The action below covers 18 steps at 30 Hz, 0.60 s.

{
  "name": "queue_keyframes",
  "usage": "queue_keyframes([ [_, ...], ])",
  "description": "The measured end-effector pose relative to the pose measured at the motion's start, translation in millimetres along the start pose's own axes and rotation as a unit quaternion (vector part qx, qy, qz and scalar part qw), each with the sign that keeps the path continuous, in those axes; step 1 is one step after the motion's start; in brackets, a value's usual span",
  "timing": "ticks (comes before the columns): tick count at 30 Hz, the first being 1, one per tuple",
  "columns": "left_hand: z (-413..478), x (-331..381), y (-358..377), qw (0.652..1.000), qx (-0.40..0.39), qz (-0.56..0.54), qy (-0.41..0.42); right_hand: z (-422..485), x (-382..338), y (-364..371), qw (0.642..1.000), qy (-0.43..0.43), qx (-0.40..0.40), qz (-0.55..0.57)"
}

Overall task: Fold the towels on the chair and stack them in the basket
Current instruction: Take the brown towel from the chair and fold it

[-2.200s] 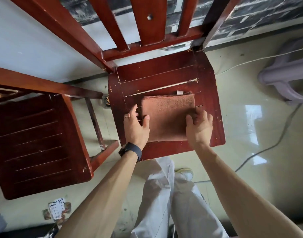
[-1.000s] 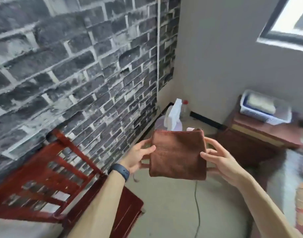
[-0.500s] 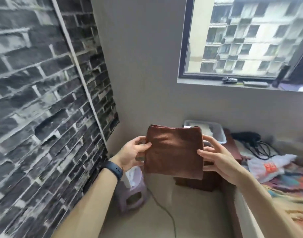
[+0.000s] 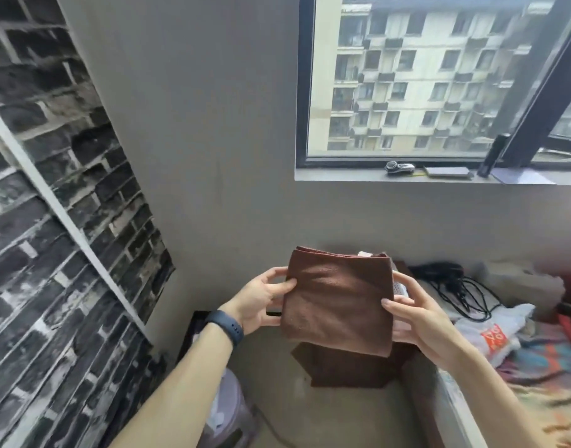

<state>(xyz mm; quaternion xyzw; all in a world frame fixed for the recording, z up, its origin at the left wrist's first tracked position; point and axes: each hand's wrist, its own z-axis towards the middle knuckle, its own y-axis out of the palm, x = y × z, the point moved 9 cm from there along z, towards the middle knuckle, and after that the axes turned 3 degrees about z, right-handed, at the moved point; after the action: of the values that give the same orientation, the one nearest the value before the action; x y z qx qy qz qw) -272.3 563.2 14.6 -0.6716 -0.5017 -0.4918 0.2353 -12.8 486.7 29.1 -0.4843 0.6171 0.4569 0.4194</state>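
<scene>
Window (image 4: 439,85) ahead, low brown cabinet (image 4: 342,373) below it. The folded brown towel (image 4: 339,302) hung in the air over the cabinet. Left hand (image 4: 261,302) pinched its left edge and right hand (image 4: 416,318) gripped the right edge. A white perforated rim (image 4: 399,287) showed behind the towel, probably the basket. Step judged: carrying the towel to stack. Next move needs a level lowering that keeps the fold closed.

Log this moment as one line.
towel: folded, held in air | left hand: pinches left edge | right hand: holds right edge
</scene>
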Motion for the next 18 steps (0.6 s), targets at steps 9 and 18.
queue_keyframes([
  [9,154.1,-40.4,20.2,0.997,0.015,0.019,-0.079,119.0,59.3,-86.5,0.994,0.101,0.028,-0.013],
  [18,288.6,-109.4,52.0,0.971,0.095,0.009,-0.22,252.4,131.1,-174.9,0.96,0.278,-0.002,-0.034],
])
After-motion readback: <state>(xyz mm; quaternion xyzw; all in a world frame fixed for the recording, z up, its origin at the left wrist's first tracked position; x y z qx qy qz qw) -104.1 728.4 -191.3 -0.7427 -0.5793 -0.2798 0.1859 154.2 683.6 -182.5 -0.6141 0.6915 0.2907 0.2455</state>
